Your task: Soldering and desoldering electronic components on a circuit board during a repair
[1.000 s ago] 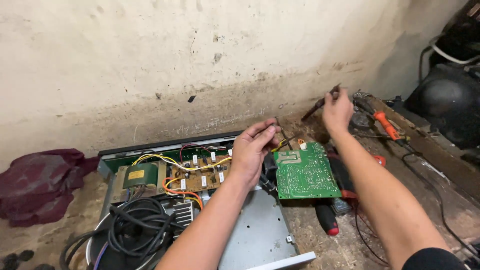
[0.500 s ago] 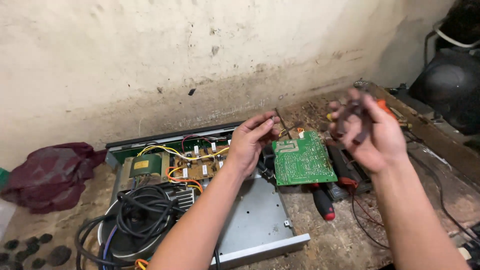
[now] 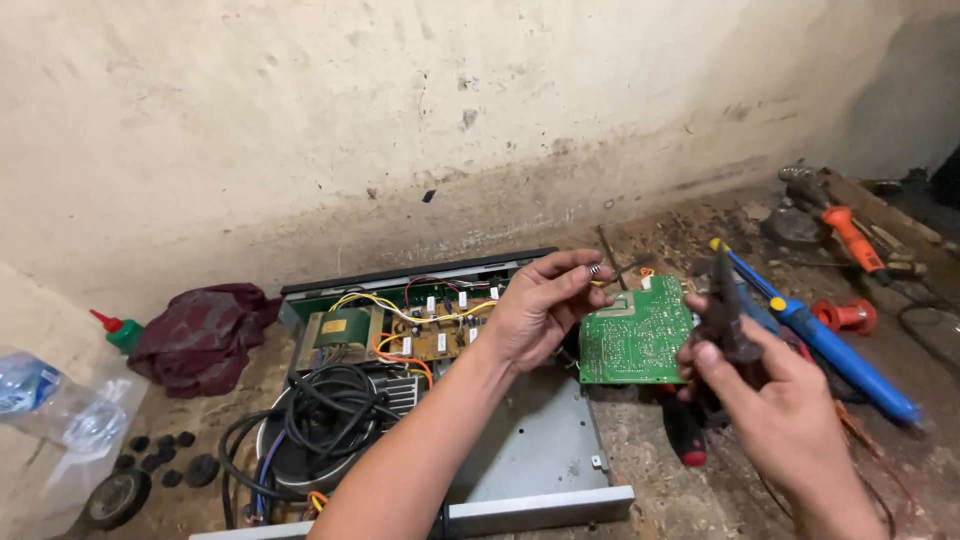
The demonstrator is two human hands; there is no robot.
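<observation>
My left hand [image 3: 545, 305] is raised over an opened electronic chassis [image 3: 520, 460] and pinches a small metal part with thin wires at its fingertips. A green circuit board [image 3: 635, 335] lies tilted just right of that hand, copper side up. My right hand [image 3: 775, 410] is lower right, closed around the dark handles of a pair of pliers [image 3: 728, 300] whose jaws point up beside the board. Inside the chassis I see a brown board with yellow and orange wires [image 3: 425, 325] and a transformer [image 3: 343, 328].
A coil of black cable [image 3: 320, 410] lies on the chassis. A blue soldering iron [image 3: 830, 335], a red-handled screwdriver [image 3: 683, 435] and orange tools [image 3: 850, 240] lie right. A maroon cloth [image 3: 205, 330], plastic bottle [image 3: 55, 405], green bottle [image 3: 122, 332] and black knobs [image 3: 165, 460] sit left.
My right hand came back from the far right wall edge toward me, carrying the pliers. The view shifted right and down. My left hand stayed pinching the small part.
</observation>
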